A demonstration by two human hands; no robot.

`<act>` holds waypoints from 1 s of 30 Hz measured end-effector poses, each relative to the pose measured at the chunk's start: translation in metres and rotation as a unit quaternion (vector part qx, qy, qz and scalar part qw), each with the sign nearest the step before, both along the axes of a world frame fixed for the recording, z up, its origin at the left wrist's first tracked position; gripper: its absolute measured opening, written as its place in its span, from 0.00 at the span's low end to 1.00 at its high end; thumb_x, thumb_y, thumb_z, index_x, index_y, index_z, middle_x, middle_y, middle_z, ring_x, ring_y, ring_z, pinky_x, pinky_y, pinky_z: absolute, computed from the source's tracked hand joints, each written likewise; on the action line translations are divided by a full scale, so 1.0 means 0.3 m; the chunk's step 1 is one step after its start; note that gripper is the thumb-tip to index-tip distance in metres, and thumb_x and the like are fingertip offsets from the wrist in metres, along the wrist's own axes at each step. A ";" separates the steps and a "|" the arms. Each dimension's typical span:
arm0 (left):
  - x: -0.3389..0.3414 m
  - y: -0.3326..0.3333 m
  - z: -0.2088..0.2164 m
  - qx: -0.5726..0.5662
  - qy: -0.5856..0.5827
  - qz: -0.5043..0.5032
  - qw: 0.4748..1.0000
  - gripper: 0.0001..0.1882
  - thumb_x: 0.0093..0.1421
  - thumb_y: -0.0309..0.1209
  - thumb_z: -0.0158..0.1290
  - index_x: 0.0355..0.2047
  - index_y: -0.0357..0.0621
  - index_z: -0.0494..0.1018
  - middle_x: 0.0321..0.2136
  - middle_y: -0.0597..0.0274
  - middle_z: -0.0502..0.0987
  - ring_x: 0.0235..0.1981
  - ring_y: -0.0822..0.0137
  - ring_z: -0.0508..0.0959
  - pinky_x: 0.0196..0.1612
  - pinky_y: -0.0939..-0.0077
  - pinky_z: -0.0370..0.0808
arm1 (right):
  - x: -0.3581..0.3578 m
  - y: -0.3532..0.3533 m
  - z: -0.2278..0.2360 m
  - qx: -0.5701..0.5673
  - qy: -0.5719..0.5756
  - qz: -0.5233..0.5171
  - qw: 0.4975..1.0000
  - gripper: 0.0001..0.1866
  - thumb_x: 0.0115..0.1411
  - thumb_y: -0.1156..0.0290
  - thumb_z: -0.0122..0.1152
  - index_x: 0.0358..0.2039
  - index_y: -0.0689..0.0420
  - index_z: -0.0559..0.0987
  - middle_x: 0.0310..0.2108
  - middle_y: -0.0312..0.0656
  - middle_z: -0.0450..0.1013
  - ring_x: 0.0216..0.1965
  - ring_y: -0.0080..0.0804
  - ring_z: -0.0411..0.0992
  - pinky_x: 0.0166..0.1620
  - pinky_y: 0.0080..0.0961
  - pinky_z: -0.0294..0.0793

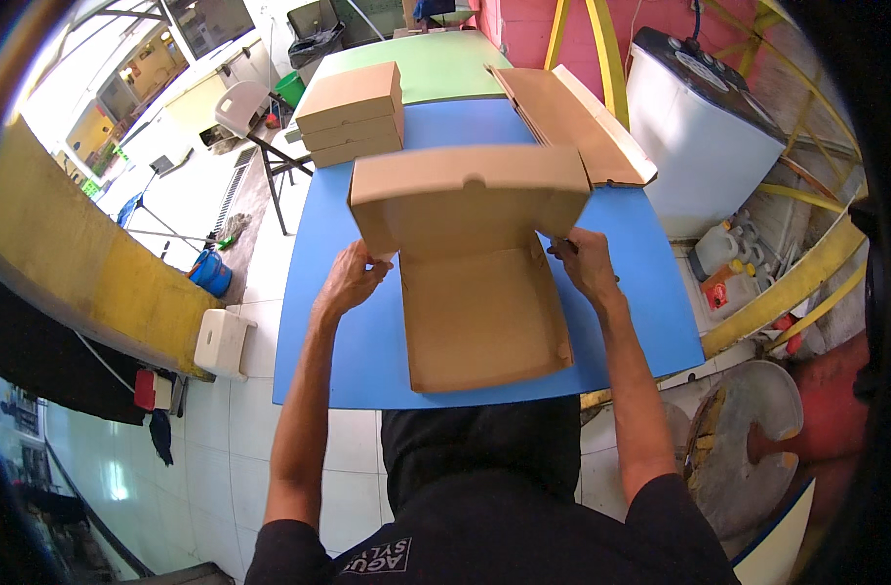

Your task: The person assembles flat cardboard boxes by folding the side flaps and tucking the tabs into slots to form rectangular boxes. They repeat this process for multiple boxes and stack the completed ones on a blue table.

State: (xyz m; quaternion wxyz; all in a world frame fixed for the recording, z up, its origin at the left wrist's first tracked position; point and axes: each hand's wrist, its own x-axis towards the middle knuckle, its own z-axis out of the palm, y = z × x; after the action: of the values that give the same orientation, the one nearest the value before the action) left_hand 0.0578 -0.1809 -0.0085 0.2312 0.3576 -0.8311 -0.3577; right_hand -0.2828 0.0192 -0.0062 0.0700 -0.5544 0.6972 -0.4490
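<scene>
A brown cardboard box (484, 317) stands in front of me near the blue table's front edge, its inside bare. Its lid (470, 180) is hinged at the far side and tilted up. At the lid's lower left corner, my left hand (353, 278) is closed, thumb and fingers pinching the cardboard. My right hand (587, 263) is closed at the lid's lower right corner, its fingers curled against the side flap. Something small and dark shows by those right fingertips; I cannot make out what it is.
Closed cardboard boxes (353, 117) are stacked at the back left of the blue table (338, 366). Flat cardboard blanks (577, 127) lie at the back right. A green table (435, 58) adjoins behind. A white washing machine (694, 127) stands right; a white stool (223, 343) sits left.
</scene>
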 end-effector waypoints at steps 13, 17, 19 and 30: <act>0.156 0.228 -0.050 -0.028 -0.082 0.056 0.995 0.43 0.52 0.18 0.49 0.70 0.47 0.56 0.68 0.44 0.61 0.68 0.43 0.62 0.70 0.51 0.60 | 0.095 0.250 0.046 0.054 -0.226 0.053 0.971 0.34 0.67 0.60 0.60 0.69 0.57 0.62 0.64 0.52 0.66 0.52 0.45 0.77 0.51 0.37 0.80; 0.275 0.436 -0.010 0.000 -0.098 -0.079 0.992 0.41 0.55 0.24 0.57 0.70 0.47 0.58 0.68 0.49 0.62 0.72 0.45 0.54 0.73 0.44 0.47 | 0.245 0.423 0.134 0.052 0.011 0.138 0.989 0.47 0.51 0.60 0.77 0.68 0.50 0.62 0.70 0.51 0.56 0.59 0.51 0.71 0.52 0.37 0.83; 0.243 0.524 -0.031 -0.059 -0.134 -0.058 0.988 0.39 0.57 0.29 0.61 0.69 0.47 0.60 0.68 0.50 0.63 0.73 0.46 0.51 0.73 0.42 0.44 | 0.314 0.413 0.110 0.047 0.056 0.126 0.989 0.47 0.47 0.67 0.78 0.66 0.49 0.63 0.70 0.51 0.55 0.62 0.54 0.68 0.54 0.41 0.82; 0.172 0.436 -0.104 0.074 0.138 0.181 0.971 0.29 0.61 0.25 0.60 0.63 0.44 0.68 0.52 0.50 0.78 0.52 0.55 0.78 0.57 0.57 0.75 | 0.367 0.267 -0.043 -0.076 0.016 0.152 0.985 0.39 0.49 0.73 0.75 0.61 0.49 0.67 0.68 0.54 0.57 0.65 0.59 0.64 0.60 0.47 0.77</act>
State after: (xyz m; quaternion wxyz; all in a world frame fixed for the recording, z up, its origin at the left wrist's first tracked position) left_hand 0.1095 -0.0502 -0.0398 0.3778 0.4656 -0.6836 -0.4161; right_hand -0.1726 0.0994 -0.0192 0.0838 -0.6650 0.5698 -0.4755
